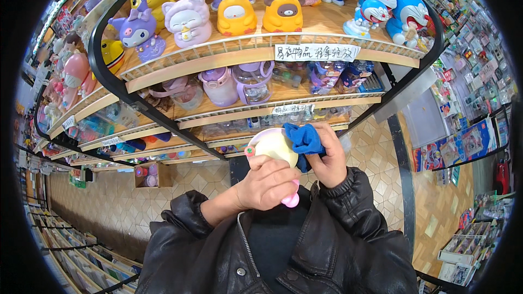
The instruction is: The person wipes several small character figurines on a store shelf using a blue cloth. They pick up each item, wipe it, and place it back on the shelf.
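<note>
In front of my chest, my left hand [269,183] is wrapped round a rounded pale-yellow figurine [277,148]. It has a lilac edge, a small red-and-green detail on its left side and a pink part poking out below my fingers. Much of it is hidden by that hand, so its full shape cannot be made out. My right hand [332,158] grips a bunched blue cloth [303,139], which lies against the upper right side of the figurine.
Just ahead stands a black-framed shelf unit [180,130]. Glossy cartoon figurines [237,17] line its top, with lilac cups [219,86] one level down. A cardboard box [153,175] sits on the tiled floor at left. Racks of packaged goods [468,65] rise at right.
</note>
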Available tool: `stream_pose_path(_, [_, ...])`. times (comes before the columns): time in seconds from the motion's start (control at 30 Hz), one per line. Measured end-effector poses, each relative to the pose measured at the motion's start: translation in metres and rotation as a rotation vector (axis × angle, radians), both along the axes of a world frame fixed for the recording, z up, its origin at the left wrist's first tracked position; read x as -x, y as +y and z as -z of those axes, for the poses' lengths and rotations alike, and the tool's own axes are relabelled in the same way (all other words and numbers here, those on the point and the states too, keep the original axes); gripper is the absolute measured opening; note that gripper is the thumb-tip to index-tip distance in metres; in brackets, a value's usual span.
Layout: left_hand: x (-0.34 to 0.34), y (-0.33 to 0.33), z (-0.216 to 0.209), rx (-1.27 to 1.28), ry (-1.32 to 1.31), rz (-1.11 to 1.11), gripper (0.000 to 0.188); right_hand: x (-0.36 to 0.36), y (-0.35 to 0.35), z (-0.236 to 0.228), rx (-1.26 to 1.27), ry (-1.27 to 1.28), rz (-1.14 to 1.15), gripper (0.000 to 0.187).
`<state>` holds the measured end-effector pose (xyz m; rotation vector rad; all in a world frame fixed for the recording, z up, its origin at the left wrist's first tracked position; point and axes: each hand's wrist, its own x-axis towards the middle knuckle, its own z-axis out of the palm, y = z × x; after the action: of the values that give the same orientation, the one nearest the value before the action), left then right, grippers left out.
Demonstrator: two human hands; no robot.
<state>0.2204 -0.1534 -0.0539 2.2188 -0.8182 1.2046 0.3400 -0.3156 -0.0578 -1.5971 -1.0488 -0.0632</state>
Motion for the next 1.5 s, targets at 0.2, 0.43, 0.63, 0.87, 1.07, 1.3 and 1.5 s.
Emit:
stream_pose_path(0.2, [-0.011, -0.004, -0.011, -0.118, 0.073, 0.197, 0.023, -0.019, 0.008, -0.024, 0.137, -0.085, -0.12, 0.028])
stream_pose_path(0.43, [-0.029, -0.002, -0.027, -0.042, 0.305, 0.335, 0.03, -0.04, 0.032, -0.055, 0.258, -0.232, -0.226, 0.039])
stream_pose_path(0.63, [-0.028, 0.023, -0.019, 0.599, 0.148, -0.139, 0.054, -0.012, 0.014, -0.038, 0.083, 0.066, -0.074, 0.037])
stream_pose_path(0.87, [-0.023, 0.023, -0.011, 1.073, 0.432, -0.036, 0.042, 0.021, 0.02, -0.034, 0.08, 0.053, -0.182, 0.049])
stream_pose_path(1.07, [-0.02, 0.008, -0.011, 0.949, 0.587, 0.045, 0.043, 0.018, 0.033, -0.014, 0.052, -0.074, 0.031, 0.052])
stream_pose_path(1.3, [-0.017, 0.031, -0.011, 1.016, 0.528, -0.02, 0.069, 0.009, 0.025, -0.001, -0.281, 0.569, -0.02, 0.046])
stream_pose_path(1.5, [-0.01, 0.021, 0.008, 1.716, 0.92, 0.616, 0.078, 0.007, 0.029, 0.005, -0.531, 0.951, -0.118, 0.051])
